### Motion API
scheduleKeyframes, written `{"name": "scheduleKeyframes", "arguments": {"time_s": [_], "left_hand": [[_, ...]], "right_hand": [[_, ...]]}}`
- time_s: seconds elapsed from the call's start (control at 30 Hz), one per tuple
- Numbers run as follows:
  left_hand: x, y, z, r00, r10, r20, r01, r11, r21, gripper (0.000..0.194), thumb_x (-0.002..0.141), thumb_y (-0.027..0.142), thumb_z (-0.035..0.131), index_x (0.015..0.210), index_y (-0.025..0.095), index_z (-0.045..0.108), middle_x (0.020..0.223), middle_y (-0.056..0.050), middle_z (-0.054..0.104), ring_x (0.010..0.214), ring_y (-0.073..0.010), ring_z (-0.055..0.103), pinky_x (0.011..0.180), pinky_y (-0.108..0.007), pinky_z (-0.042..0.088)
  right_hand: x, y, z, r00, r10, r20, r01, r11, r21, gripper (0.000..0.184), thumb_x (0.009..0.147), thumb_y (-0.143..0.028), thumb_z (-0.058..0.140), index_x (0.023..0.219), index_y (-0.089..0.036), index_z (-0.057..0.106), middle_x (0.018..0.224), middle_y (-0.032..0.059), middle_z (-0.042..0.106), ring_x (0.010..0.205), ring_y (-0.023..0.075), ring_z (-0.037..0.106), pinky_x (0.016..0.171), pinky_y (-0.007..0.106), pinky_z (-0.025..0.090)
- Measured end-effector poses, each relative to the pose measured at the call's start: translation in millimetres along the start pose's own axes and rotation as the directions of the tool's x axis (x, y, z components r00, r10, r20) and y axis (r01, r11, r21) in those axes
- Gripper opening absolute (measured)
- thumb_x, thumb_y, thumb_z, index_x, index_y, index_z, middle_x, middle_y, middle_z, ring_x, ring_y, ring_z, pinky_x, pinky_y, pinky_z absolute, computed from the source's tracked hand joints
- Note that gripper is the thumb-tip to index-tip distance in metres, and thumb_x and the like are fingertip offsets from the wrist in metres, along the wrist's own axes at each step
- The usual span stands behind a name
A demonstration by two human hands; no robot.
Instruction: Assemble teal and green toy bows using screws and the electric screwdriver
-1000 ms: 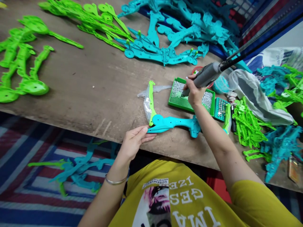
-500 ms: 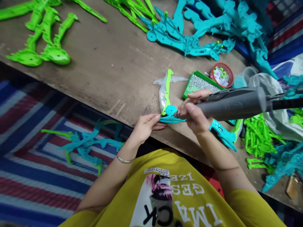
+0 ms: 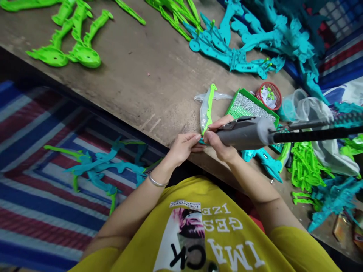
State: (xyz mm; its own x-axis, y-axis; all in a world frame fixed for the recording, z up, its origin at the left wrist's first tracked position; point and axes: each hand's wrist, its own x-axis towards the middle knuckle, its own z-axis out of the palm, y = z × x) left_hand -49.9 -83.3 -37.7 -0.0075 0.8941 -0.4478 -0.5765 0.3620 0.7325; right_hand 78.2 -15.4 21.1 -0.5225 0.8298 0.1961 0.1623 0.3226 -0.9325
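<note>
My right hand (image 3: 219, 143) is wrapped round a grey electric screwdriver (image 3: 244, 134), which lies nearly level, its cords trailing to the right. The screwdriver's tip is hidden behind my fingers. At the table's front edge my left hand (image 3: 183, 149) pinches a teal plastic part (image 3: 202, 141), mostly covered by both hands. My two hands nearly meet over it. Just beyond them, a lime-green curved strip with a clear plastic blade (image 3: 209, 111) rises from the same spot; whether it is joined to the teal part I cannot tell. Another clear piece (image 3: 224, 96) lies behind it.
Right of my hands are a green tray (image 3: 239, 112) of small silvery screws, a red basket (image 3: 279, 99) and a clear cup (image 3: 297, 102). Teal parts (image 3: 235, 56) pile up at the back, green parts (image 3: 85, 54) at the left. More assembled pieces (image 3: 99, 168) lie below, left.
My right hand and the screwdriver have moved left and down, up against my left hand. The teal part and its round disc are now mostly covered. The whole view has shifted slightly.
</note>
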Motion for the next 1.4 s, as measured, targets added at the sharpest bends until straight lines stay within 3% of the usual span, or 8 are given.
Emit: {"name": "scheduleKeyframes", "arguments": {"time_s": [0.17,0.33,0.47,0.57,0.7,0.83,1.07,1.4], "left_hand": [[3,-4,-1.3,0.999,0.040,0.005,-0.040,0.999,0.028,0.051,0.063,0.062,0.087,0.081,0.016,0.075,0.078,-0.006,0.078,0.084,-0.0280,0.077,0.084,-0.042,0.063],[6,-10,-3.5,0.997,0.077,-0.024,-0.075,0.993,0.094,0.048,0.062,0.060,0.087,0.078,0.016,0.074,0.078,-0.006,0.077,0.089,-0.0317,0.077,0.084,-0.044,0.064],[5,-8,-0.8,0.996,0.060,-0.070,-0.048,0.986,0.163,0.060,0.058,0.065,0.087,0.088,0.015,0.072,0.076,-0.005,0.077,0.083,-0.0313,0.077,0.083,-0.047,0.065],[3,-4,2.6,0.994,0.047,-0.098,-0.025,0.976,0.216,0.065,0.056,0.067,0.088,0.091,0.014,0.071,0.079,-0.005,0.077,0.078,-0.0293,0.078,0.084,-0.047,0.065],[0,-2,4.2,0.993,0.049,-0.111,-0.018,0.964,0.264,0.067,0.057,0.069,0.087,0.092,0.014,0.071,0.082,-0.007,0.078,0.081,-0.0297,0.079,0.087,-0.048,0.065],[0,-1,0.5,0.995,0.023,-0.101,0.008,0.954,0.300,0.070,0.059,0.069,0.086,0.096,0.013,0.071,0.082,-0.009,0.078,0.083,-0.0308,0.079,0.090,-0.050,0.064],[0,3,-5.7,0.995,-0.045,-0.093,0.069,0.961,0.267,0.072,0.057,0.069,0.088,0.099,0.013,0.072,0.087,-0.010,0.080,0.085,-0.0311,0.079,0.091,-0.050,0.064],[-1,6,-2.7,0.990,-0.079,-0.114,0.106,0.961,0.257,0.076,0.052,0.070,0.090,0.098,0.012,0.072,0.085,-0.010,0.080,0.085,-0.0315,0.079,0.090,-0.049,0.064]], "right_hand": [[12,-9,2,0.986,-0.043,0.159,0.036,0.998,0.048,0.036,0.089,-0.056,0.059,0.071,-0.024,0.052,0.062,-0.0038,0.052,0.057,0.0120,0.052,0.059,0.031,0.049],[19,-1,-1,0.947,-0.039,0.319,-0.009,0.989,0.147,0.040,0.078,-0.061,0.068,0.075,-0.024,0.053,0.060,-0.0048,0.051,0.056,0.0112,0.051,0.056,0.029,0.047],[17,8,-7,0.983,-0.072,0.170,0.012,0.943,0.333,0.044,0.078,-0.063,0.070,0.095,-0.024,0.058,0.062,-0.0060,0.054,0.054,0.0109,0.052,0.053,0.027,0.046],[22,13,-25,0.995,-0.089,-0.033,0.095,0.914,0.394,0.041,0.081,-0.058,0.072,0.100,-0.025,0.060,0.058,-0.0068,0.056,0.048,0.0115,0.054,0.050,0.028,0.046],[48,24,-71,0.916,-0.135,-0.377,0.264,0.912,0.314,0.037,0.078,-0.058,0.075,0.089,-0.026,0.061,0.054,-0.0085,0.050,0.047,0.0111,0.052,0.054,0.029,0.049],[80,48,-110,0.821,-0.177,-0.543,0.288,0.949,0.126,0.033,0.081,-0.057,0.068,0.082,-0.026,0.058,0.053,-0.0088,0.046,0.048,0.0108,0.053,0.057,0.029,0.049],[95,87,-119,0.781,-0.106,-0.616,0.205,0.975,0.091,0.032,0.077,-0.047,0.069,0.094,-0.025,0.053,0.052,-0.0109,0.052,0.046,0.0112,0.054,0.056,0.029,0.048],[100,91,-116,0.785,-0.121,-0.608,0.213,0.974,0.081,0.029,0.079,-0.046,0.069,0.091,-0.025,0.053,0.053,-0.0109,0.052,0.045,0.0099,0.053,0.054,0.028,0.047]]}}
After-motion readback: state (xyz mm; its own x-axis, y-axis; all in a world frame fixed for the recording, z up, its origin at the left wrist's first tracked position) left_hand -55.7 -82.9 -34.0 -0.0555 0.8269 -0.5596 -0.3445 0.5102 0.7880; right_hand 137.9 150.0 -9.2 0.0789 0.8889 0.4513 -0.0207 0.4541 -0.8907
